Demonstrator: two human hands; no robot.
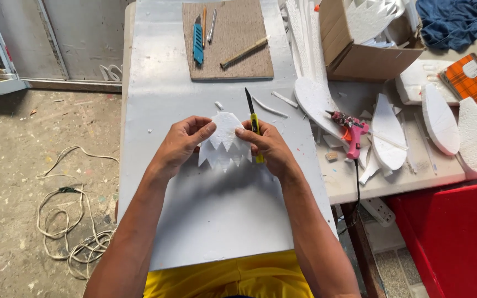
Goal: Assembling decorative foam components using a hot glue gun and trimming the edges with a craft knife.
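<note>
Grey tabletop (205, 221) carries the work. Both hands grip a white foam piece (224, 144) above it; the right hand (269, 148) also holds a yellow utility knife (254, 124), the left hand (182, 144) pinches the edge. Its lower edge is already cut into jagged teeth; trimming seems nearly finished.

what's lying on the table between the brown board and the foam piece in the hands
In the head view, small white foam scraps lie on the grey table between the brown board and the jagged foam piece; the yellow knife blade also reaches into that stretch.
</note>
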